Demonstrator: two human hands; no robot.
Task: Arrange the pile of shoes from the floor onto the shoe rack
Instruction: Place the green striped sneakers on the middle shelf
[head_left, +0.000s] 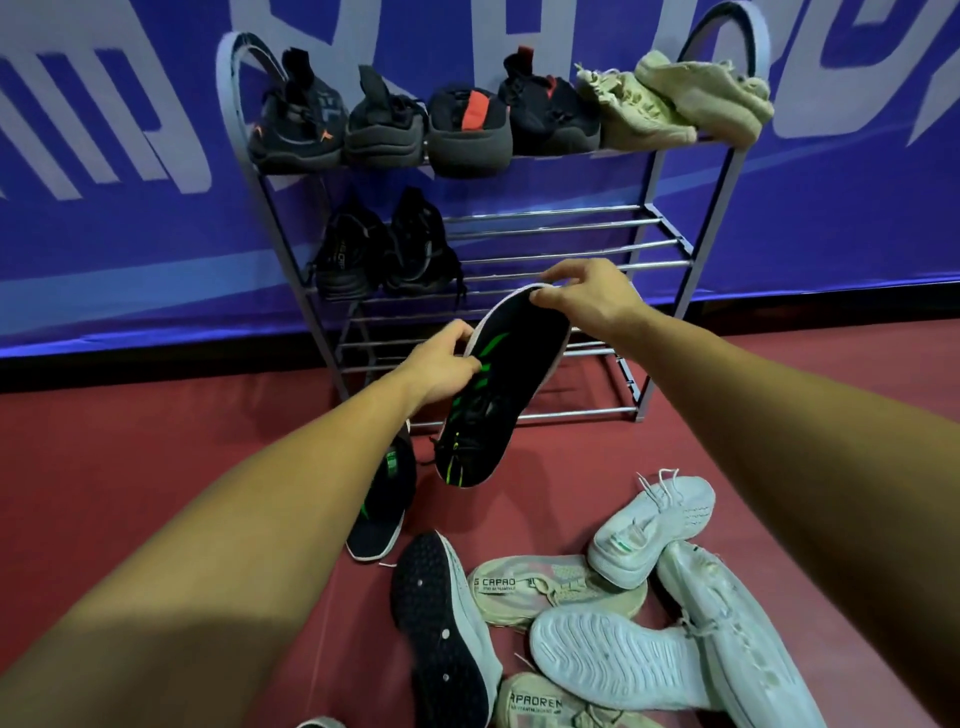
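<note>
I hold a black shoe with green stripes (506, 384) in the air in front of the shoe rack (571, 244). My left hand (441, 364) grips its side and my right hand (587, 296) pinches its upper end. Its mate (384, 499) lies on the floor below. The rack's top shelf carries several dark shoes (467, 130) and two beige ones (675, 104). Two black shoes (384, 249) sit at the left of the second shelf. A pile of pale shoes (639, 597) and one dark-soled shoe (441, 623) lies on the floor near me.
The rack stands against a blue banner wall (831, 208) on a red floor (156, 441). The right part of the second shelf and the lower shelves (571, 353) hold bare metal bars.
</note>
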